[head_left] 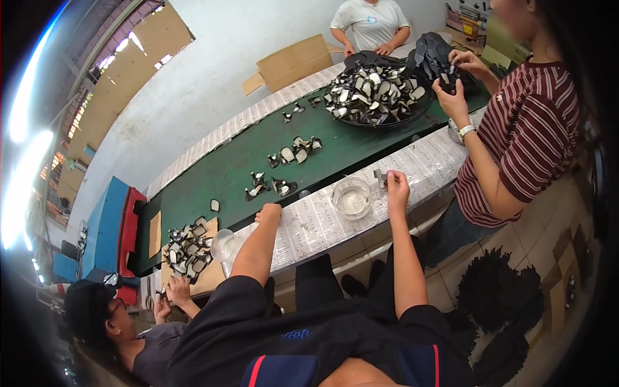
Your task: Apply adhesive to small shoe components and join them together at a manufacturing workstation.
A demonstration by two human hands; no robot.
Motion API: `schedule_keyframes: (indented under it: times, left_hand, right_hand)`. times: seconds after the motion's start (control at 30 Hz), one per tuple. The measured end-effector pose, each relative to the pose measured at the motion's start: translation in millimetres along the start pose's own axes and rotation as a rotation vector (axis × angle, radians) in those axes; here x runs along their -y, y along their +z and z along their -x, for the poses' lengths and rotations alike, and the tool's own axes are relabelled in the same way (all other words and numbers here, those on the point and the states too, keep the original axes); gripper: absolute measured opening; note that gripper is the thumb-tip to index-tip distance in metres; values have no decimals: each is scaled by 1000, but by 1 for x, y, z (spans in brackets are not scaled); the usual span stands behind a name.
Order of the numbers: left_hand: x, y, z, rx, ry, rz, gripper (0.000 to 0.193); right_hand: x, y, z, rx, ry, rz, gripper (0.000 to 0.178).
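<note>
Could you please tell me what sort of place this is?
Probably a factory workshop: a long green conveyor-like table, a large heap of small black-and-white parts, and co-workers around it.

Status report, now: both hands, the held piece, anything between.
Right hand pinching small dark-grey piece. Left hand near flat green belt, grip hidden. Clear round bowl between hands.

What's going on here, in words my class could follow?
The person's right hand holds a small grey piece just right of a clear bowl. The left hand is at the near edge of the green surface; whether it grips anything is unclear. Black-and-white pieces lie in clusters there, with a big heap toward the right end. On the right, a co-worker in a striped shirt handles a dark piece.
</note>
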State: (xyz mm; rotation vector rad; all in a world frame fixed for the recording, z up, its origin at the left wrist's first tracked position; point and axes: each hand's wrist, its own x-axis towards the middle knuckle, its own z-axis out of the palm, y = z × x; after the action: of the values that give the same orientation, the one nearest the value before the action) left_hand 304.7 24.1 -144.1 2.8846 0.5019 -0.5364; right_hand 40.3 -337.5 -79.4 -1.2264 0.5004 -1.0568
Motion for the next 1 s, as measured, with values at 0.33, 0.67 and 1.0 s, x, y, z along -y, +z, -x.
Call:
schedule_keyframes:
  times: [0.33, 0.67, 1.0]
  left_hand:
    - [23, -6, -48, 5, 130, 377, 31]
    - [23, -31, -12, -165, 1009, -129, 30]
    - [33, -62, 79, 341, 1218, 280, 30]
  right_hand:
    - [7, 13, 9, 3, -1, -41, 20]
    - [-4, 1, -7, -51, -45, 202, 22]
    - [2, -8, 1, -43, -199, 156, 20]
